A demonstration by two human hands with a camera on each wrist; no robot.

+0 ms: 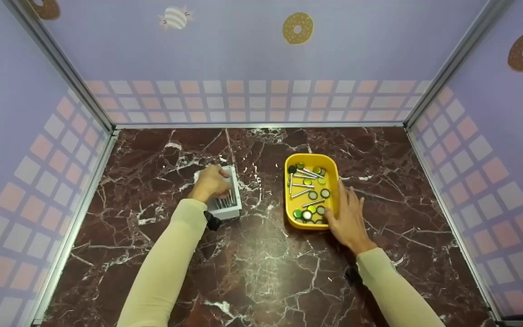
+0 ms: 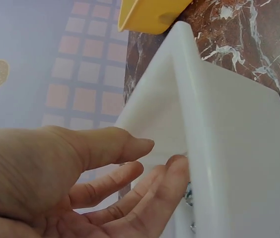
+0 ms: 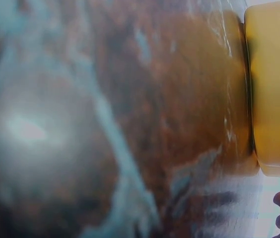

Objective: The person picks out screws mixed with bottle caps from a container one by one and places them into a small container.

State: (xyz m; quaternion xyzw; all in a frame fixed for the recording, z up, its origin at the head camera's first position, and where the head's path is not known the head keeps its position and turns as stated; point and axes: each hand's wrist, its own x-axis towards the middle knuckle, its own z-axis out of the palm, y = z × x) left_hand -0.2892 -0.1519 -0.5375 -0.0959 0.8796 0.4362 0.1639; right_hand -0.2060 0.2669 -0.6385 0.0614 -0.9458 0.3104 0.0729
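My left hand (image 1: 211,185) reaches into a small white box (image 1: 238,197) standing left of centre. Several silver metal rods (image 1: 227,200), like long screws, lie in the box near its front end. In the left wrist view, the thumb and fingers (image 2: 105,146) are apart, with nothing visible between them. My right hand (image 1: 348,218) rests against the right side of a yellow bin (image 1: 288,206), fingers mostly straight and thumb at the rim. Inside the bin lie several silver screw-like rods (image 1: 301,185) and several round discs (image 1: 325,193), some green or yellow, some grey with dark rims.
The dark red marble tabletop (image 1: 261,272) carries both containers, with a gap between them. Patterned walls (image 1: 252,59) with metal edging enclose it at the back, left and right. A black wrist strap (image 1: 212,221) is on the left wrist.
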